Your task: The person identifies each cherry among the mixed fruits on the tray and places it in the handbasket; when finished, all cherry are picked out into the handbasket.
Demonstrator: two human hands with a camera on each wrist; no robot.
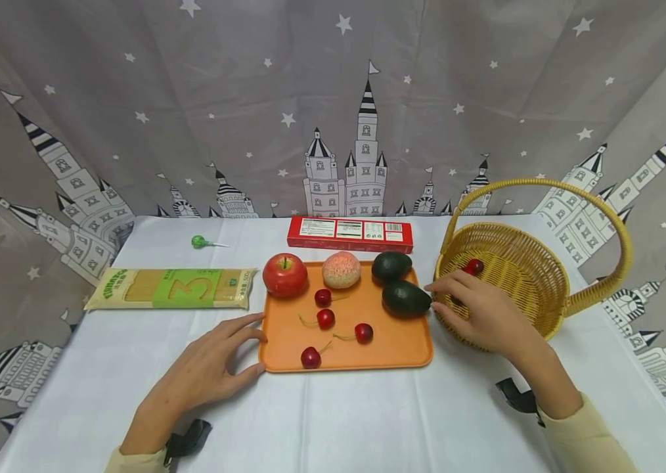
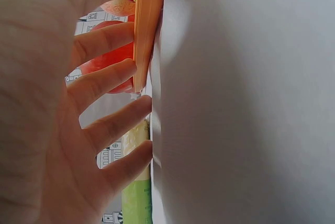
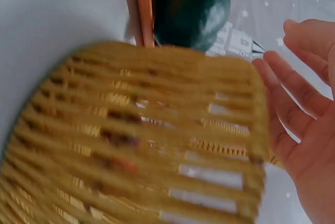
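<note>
My left hand [image 1: 199, 368] is at the left edge of an orange tray [image 1: 286, 335], fingers spread, with fingertips right at the rim [image 2: 142, 51]. On the tray are a red apple [image 1: 284, 274], a speckled peach [image 1: 341, 270], two dark avocados [image 1: 392, 267] and several stemmed cherries [image 1: 326, 319]. My right hand [image 1: 487, 315] reaches across the left rim of a yellow woven basket [image 1: 522, 276], its fingertips close to the nearer avocado [image 1: 406, 299]. In the right wrist view its fingers look extended and loose, holding nothing. Inside the basket lies a red cherry [image 1: 474, 267], partly behind the hand.
A pack of noodles [image 1: 173, 289] lies left of the tray, with a green lollipop [image 1: 199, 242] behind it. A red box [image 1: 349, 234] lies just behind the tray. The basket's tall handle [image 1: 619, 243] arches up at the right. A patterned curtain [image 1: 238, 118] hangs behind the table.
</note>
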